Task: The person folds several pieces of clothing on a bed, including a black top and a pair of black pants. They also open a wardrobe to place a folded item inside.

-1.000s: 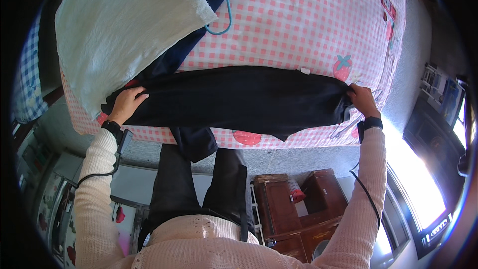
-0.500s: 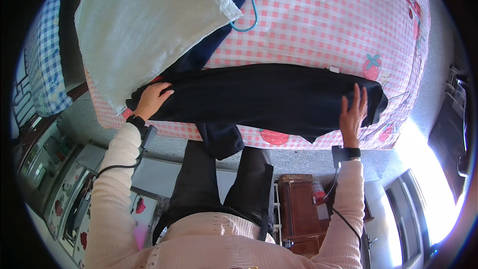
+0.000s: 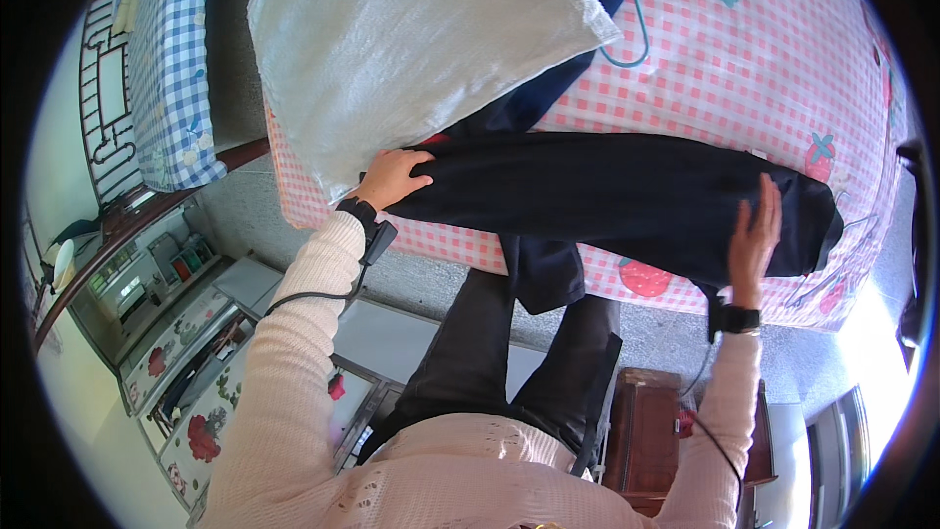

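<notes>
A long black garment [image 3: 568,181], folded into a narrow strip, lies across the near side of a bed. At its left end my left hand [image 3: 396,176] rests on the cloth, fingers out and thumb apart. My right hand [image 3: 756,240] lies over the right end with fingers stretched flat, slightly blurred. Past that end a thin metal hanger hook [image 3: 862,222] sticks out. A dark piece of cloth [image 3: 544,274] hangs over the bed's front edge below the garment's middle.
A white fluffy blanket [image 3: 421,39] covers the far left of the pink checked bedspread [image 3: 744,59]. Dark blue clothing [image 3: 529,103] and a light blue hanger [image 3: 641,29] lie beside it. A blue checked bed [image 3: 176,69] stands left; a brown wooden cabinet [image 3: 641,431] is low right.
The view has turned left, so the bed and garment appear farther right. My right hand's fingers have drawn closer together. My left hand stays at the garment's left end.
</notes>
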A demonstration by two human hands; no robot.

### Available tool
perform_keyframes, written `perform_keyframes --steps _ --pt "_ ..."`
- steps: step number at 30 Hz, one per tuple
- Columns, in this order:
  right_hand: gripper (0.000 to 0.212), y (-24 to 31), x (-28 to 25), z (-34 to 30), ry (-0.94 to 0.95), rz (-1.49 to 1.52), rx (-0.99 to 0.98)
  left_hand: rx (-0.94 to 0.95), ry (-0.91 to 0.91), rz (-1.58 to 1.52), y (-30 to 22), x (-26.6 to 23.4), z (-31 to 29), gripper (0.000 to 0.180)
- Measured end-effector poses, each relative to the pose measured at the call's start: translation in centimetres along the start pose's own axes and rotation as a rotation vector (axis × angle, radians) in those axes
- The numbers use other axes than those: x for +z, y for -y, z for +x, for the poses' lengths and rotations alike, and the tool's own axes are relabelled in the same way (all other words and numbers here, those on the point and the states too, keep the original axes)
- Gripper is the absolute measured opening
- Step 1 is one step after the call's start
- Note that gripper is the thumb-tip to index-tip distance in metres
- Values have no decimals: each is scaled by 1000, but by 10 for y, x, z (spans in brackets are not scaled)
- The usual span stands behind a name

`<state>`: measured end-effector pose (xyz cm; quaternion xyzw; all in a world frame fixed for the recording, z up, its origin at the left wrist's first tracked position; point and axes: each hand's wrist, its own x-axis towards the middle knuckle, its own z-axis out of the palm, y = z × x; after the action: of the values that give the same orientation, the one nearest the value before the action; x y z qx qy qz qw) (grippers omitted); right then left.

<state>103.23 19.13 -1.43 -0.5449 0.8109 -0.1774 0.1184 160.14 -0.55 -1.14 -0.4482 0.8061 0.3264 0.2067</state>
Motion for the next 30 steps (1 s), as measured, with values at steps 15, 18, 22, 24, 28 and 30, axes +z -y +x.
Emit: perform_keyframes --steps 15,18,22,24,28,30 --pt "56 267 174 -74 258 108 -37 -10 -320 -410 69 24 -46 56" --pt "57 272 165 -87 207 170 -29 34 -294 -382 80 31 -53 78" --pt "60 301 173 -95 295 211 -28 -93 -118 -431 86 24 -50 83" --pt "58 309 184 -89 233 183 -22 -141 -8 -490 84 15 -47 76" --pt "54 304 188 -83 233 230 -13 -145 214 -711 74 -12 -58 60" --pt "51 295 181 -88 178 321 -40 -155 239 -757 64 -25 -69 65"
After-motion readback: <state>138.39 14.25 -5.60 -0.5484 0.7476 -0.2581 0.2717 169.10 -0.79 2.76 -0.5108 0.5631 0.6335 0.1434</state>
